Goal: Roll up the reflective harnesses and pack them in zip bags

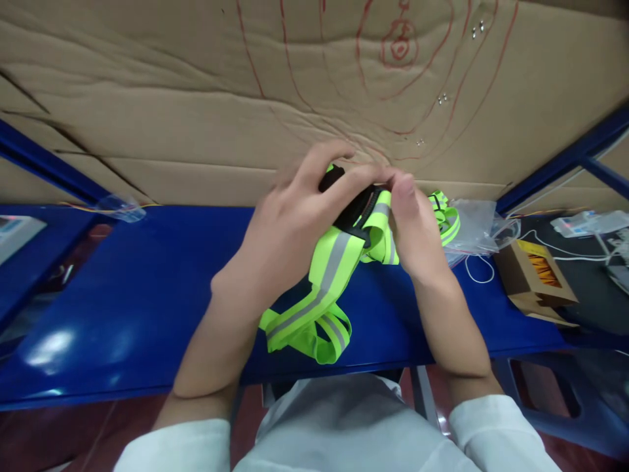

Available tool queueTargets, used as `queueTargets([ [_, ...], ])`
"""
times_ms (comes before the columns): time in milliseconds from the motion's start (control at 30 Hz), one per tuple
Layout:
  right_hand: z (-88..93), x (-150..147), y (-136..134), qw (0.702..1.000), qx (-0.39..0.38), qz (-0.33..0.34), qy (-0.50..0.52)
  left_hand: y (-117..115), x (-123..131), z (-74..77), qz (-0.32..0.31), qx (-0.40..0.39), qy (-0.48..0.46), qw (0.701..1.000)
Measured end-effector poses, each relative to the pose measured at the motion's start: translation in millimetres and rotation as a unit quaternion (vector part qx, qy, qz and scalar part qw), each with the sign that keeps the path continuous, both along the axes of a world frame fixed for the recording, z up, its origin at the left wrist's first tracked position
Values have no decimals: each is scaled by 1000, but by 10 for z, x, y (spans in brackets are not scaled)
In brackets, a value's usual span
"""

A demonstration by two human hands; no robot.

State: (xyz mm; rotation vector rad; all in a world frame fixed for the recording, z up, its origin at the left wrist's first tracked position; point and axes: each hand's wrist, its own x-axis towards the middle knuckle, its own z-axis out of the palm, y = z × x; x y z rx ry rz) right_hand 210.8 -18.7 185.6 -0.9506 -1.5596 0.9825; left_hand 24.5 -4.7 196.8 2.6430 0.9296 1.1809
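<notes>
A fluorescent yellow-green reflective strap harness (337,259) with a grey stripe is held up just above the blue table, and its loops hang toward the table's front edge. My left hand (295,219) curls over a black part (351,213) of the harness from the left. At the right, my right hand (415,226) is closed against the upper straps with its thumb raised. The fingertips of both hands come close together at the top. Exactly what the right fingers pinch is hidden behind the hand.
Cardboard (187,124) with red drawn rings stands behind the blue table (162,282). Right of my hands lie another yellow-green strap bundle (448,223), clear plastic bags (472,226) and an open cardboard box (514,275). A clear plastic piece (122,208) lies at the back left.
</notes>
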Motion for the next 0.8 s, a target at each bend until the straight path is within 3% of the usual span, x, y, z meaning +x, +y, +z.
queueTargets([
  [67, 37, 69, -2, 999, 13, -26, 15, 3, 27, -47, 2, -4, 12, 1000],
  [300, 39, 256, 159, 986, -91, 137, 24, 52, 111, -138, -22, -8, 46, 999],
  [400, 3, 326, 226, 986, -111, 113, 50, 76, 50, -70, -68, -3, 31, 997],
  [500, -15, 348, 236, 987, -116, 66, 89, 149, -67, -11, -153, -67, -57, 984],
  [600, 0, 296, 200, 982, -100, 68, 144, 287, -115, -52, -236, -122, -169, 949],
  [800, 37, 183, 171, 952, -158, 109, 239, 439, 8, -204, -254, -276, -159, 913],
])
